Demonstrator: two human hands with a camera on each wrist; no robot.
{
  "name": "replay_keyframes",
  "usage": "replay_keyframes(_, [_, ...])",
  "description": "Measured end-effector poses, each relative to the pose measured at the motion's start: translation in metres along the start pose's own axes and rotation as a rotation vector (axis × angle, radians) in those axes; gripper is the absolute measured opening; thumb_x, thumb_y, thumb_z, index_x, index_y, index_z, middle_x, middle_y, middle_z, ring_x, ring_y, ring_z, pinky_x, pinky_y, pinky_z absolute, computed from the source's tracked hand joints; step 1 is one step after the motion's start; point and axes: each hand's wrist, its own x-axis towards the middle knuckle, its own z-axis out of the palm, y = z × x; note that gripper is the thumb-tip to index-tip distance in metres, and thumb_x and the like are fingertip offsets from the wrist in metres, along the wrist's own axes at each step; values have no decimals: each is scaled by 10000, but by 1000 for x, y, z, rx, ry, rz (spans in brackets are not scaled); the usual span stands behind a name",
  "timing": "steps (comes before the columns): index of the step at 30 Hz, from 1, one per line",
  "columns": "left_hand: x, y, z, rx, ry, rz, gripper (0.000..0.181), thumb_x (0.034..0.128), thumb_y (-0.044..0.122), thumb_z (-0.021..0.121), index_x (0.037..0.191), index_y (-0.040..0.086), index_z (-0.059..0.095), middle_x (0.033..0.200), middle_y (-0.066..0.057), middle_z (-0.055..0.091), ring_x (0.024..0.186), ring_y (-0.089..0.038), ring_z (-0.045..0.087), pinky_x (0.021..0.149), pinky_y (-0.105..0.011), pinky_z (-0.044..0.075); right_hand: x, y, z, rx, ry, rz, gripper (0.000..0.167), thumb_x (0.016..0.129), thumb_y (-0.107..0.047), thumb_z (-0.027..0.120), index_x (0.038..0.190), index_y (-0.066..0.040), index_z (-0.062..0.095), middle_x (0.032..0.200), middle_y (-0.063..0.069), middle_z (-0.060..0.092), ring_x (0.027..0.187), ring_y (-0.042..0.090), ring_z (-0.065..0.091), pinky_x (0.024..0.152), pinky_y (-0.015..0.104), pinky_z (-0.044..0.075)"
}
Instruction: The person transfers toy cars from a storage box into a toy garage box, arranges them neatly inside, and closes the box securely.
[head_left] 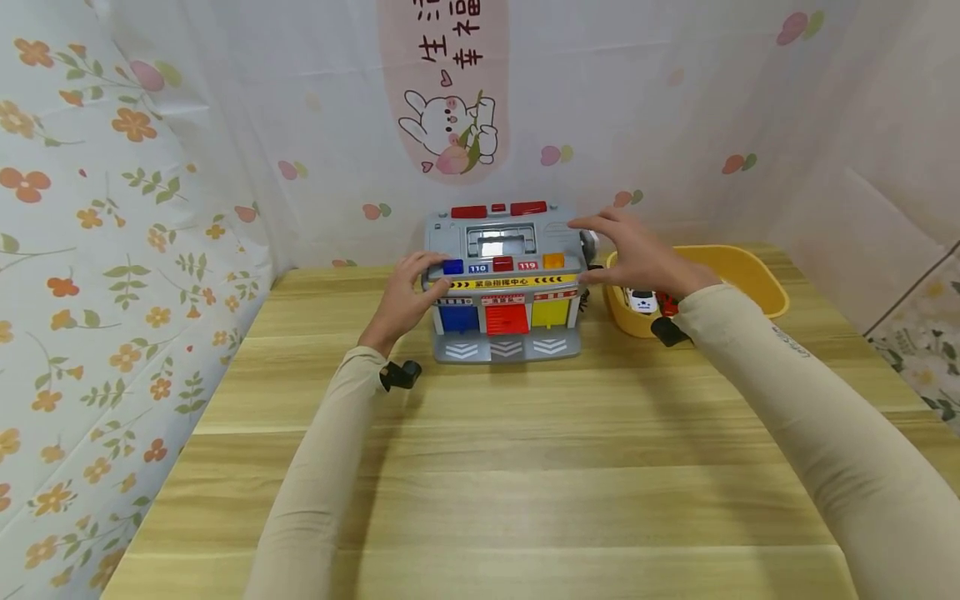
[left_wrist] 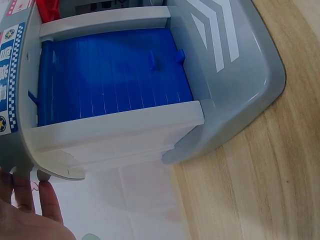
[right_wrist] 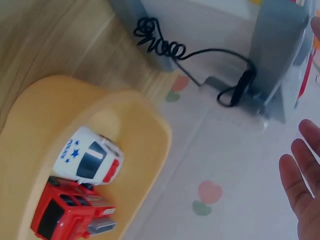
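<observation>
A grey toy station [head_left: 504, 283] with blue, red and yellow doors stands near the back of the table. At its upper left corner, my left hand [head_left: 401, 302] has its fingertips against the roof edge, fingers extended. The left wrist view has those fingers [left_wrist: 49, 200] at the edge beside the blue door [left_wrist: 115, 75]. Over the station's right end is my right hand [head_left: 648, 258], fingers stretched and thumb near the front edge. In the right wrist view the right hand's fingers [right_wrist: 295, 182] are spread, holding nothing; whether the thumb touches the station is unclear.
A yellow basket [head_left: 776, 292] stands right of the station, under my right forearm. Inside lie a white police car [right_wrist: 87, 155] and a red vehicle [right_wrist: 67, 210]. A black coiled cord [right_wrist: 172, 49] hangs at the station's right side. Printed cloth [head_left: 300, 100] hangs behind the table.
</observation>
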Motion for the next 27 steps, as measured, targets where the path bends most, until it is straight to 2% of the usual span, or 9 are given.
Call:
replay_keyframes(4, [0, 0, 0, 2, 0, 1, 401, 974, 323, 615, 1349, 181, 625, 1454, -56, 532, 1357, -263, 385, 1161, -553, 334, -4, 11, -3, 26, 36, 45, 791, 840, -245, 814, 1521, -150, 424, 1566, 216, 368, 1417, 443, 329, 1149, 689, 289])
replay_keyframes(11, [0, -1, 0, -5, -1, 0, 400, 972, 321, 618, 1348, 185, 626, 1451, -52, 533, 1335, -257, 386, 1150, -546, 350, -12, 30, -5, 71, 115, 83, 721, 874, -179, 765, 1511, -120, 433, 1505, 227, 440, 1337, 434, 399, 1075, 656, 388])
replay_keyframes(17, [0, 0, 0, -1, 1, -4, 394, 972, 316, 617, 1345, 190, 625, 1448, -48, 531, 1334, -253, 386, 1145, -548, 361, -20, 49, -3, 116, 145, 153, 695, 898, -181, 743, 1503, -66, 422, 1482, 266, 446, 1302, 475, 435, 1070, 666, 383])
replay_keyframes(22, [0, 0, 0, 7, 2, -1, 397, 973, 312, 614, 1346, 176, 626, 1441, -58, 536, 1334, -260, 391, 1146, -550, 355, -28, 67, 0, 129, 124, 237, 694, 924, -213, 711, 1512, -31, 389, 1482, 318, 392, 1293, 515, 408, 1061, 678, 385])
replay_keyframes(27, [0, 0, 0, -4, 6, 5, 393, 968, 308, 621, 1338, 174, 632, 1428, -58, 543, 1326, -257, 398, 1143, -547, 351, -33, 79, 3, 74, 75, 311, 719, 928, -246, 702, 1499, 31, 365, 1516, 368, 297, 1296, 543, 351, 1079, 688, 344])
